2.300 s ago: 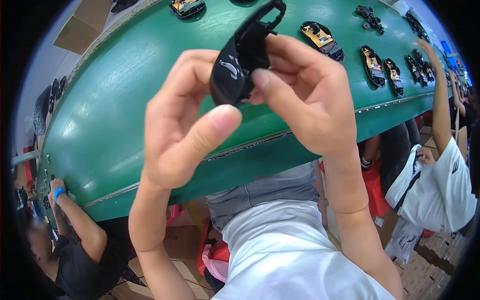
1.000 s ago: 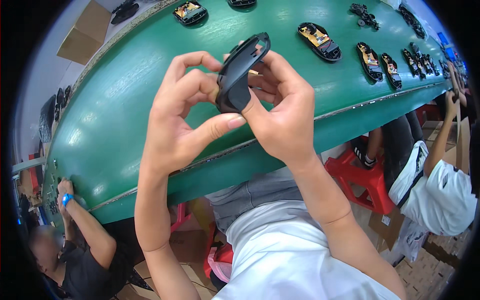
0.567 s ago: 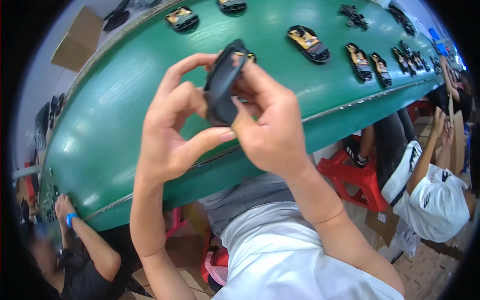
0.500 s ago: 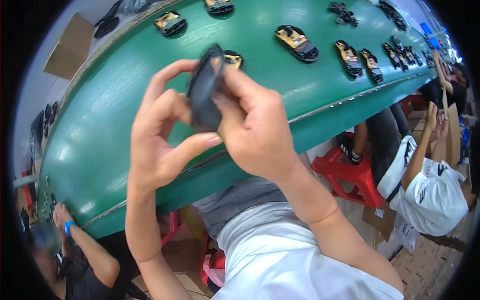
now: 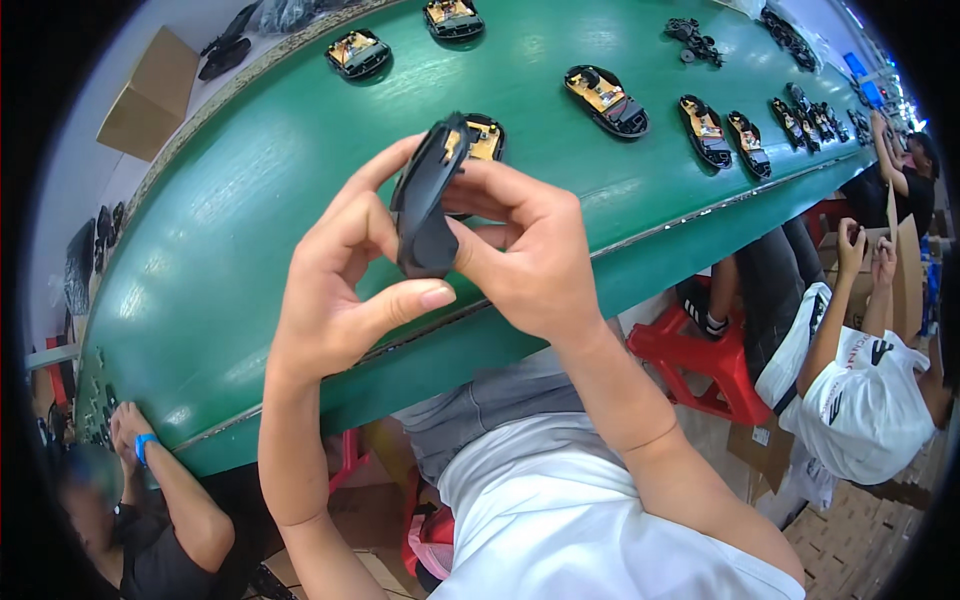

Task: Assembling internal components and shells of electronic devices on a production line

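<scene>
A curved black computer mouse shell [image 5: 422, 215] is held up on its side above the near part of the table. My left hand [image 5: 340, 275] curls its fingers along the shell's left side, its thumb stretched out below the lower end. From the right, my right hand [image 5: 535, 250] grips the shell with thumb and fingers; some fingertips are hidden behind it. Just beyond the shell, an opened mouse base [image 5: 487, 138] with a yellow circuit board lies on the table, partly covered by the shell and my hands.
Several opened mouse bases, such as one nearby [image 5: 607, 101], lie along the green table [image 5: 230, 270]. Small black parts [image 5: 693, 42] lie at the far right. A cardboard box [image 5: 150, 95] stands beyond the table. Co-workers sit left and right; a red stool [image 5: 700, 365] is at right.
The shell has turned slightly in my hands, showing its edge more clearly. The table's contents appear shifted a little right and down in the view. Both hands keep their hold.
</scene>
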Demonstrator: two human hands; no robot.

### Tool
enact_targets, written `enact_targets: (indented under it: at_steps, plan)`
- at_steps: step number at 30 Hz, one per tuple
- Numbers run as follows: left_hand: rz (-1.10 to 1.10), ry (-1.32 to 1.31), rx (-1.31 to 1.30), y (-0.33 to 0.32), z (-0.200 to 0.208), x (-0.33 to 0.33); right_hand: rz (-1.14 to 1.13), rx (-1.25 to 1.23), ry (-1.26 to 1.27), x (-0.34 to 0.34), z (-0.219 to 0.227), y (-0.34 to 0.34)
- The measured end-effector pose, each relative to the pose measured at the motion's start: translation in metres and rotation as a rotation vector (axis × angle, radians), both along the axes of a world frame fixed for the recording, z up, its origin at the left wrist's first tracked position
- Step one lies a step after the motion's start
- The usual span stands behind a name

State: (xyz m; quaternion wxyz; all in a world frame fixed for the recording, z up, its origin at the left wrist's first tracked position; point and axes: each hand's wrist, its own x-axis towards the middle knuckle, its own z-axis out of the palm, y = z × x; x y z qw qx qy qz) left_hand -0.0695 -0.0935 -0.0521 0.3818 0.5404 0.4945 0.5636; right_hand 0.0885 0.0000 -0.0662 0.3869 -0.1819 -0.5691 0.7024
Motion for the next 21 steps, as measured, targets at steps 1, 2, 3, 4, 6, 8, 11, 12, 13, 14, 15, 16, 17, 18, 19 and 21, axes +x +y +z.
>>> enact_targets:
  at_steps: [1,2,3,4,6,8,11,12,13,14,15,16,17,18,19,21]
  plan:
    - [-0.003,-0.001,0.003,0.0002,-0.0009,0.0001,-0.003,0.003,-0.001,0.0009,0.0000,-0.0004]
    - [-0.009,0.017,0.002,0.0005,-0.0013,-0.0007,-0.023,0.038,-0.034,0.0007,-0.0004,-0.0009]
    - [-0.017,0.036,0.002,0.0009,-0.0013,-0.0013,-0.043,0.074,-0.067,0.0008,-0.0008,-0.0013]
    - [-0.023,0.035,0.007,0.0008,-0.0007,-0.0013,-0.050,0.080,-0.068,0.0017,-0.0012,-0.0014]
    - [-0.025,0.074,0.000,-0.0007,-0.0002,-0.0009,-0.082,0.243,-0.068,0.0035,-0.0018,-0.0025]
    - [-0.029,0.079,0.004,-0.0001,-0.0007,0.0005,-0.078,0.205,-0.064,0.0052,0.0003,-0.0037]
    - [0.034,0.105,0.028,-0.0021,-0.0044,0.0015,-0.161,0.344,-0.037,0.0017,-0.0033,-0.0089]
    - [0.024,0.096,0.035,-0.0021,-0.0045,0.0013,-0.170,0.351,-0.046,0.0027,-0.0050,-0.0081]
    - [0.018,0.145,0.042,-0.0020,-0.0036,0.0007,-0.160,0.378,-0.043,0.0045,-0.0060,-0.0071]
    - [0.020,0.200,0.045,-0.0033,-0.0021,0.0000,-0.145,0.400,-0.032,0.0040,-0.0059,-0.0076]
    - [0.045,0.181,0.061,-0.0036,-0.0041,0.0023,-0.158,0.429,-0.030,0.0039,-0.0050,-0.0083]
    - [0.045,0.179,0.059,-0.0029,-0.0034,0.0033,-0.157,0.427,-0.032,0.0050,-0.0044,-0.0078]
    - [0.039,0.224,0.075,-0.0027,-0.0006,0.0017,-0.173,0.486,-0.047,0.0045,-0.0036,-0.0074]
    - [0.033,0.268,0.089,-0.0025,0.0007,0.0004,-0.188,0.544,-0.061,0.0045,-0.0031,-0.0074]
    - [0.038,0.271,0.080,-0.0017,-0.0009,0.0001,-0.182,0.535,-0.059,0.0059,-0.0030,-0.0080]
    - [0.016,0.284,0.103,0.0000,-0.0034,-0.0012,-0.152,0.558,-0.125,0.0080,-0.0016,-0.0069]
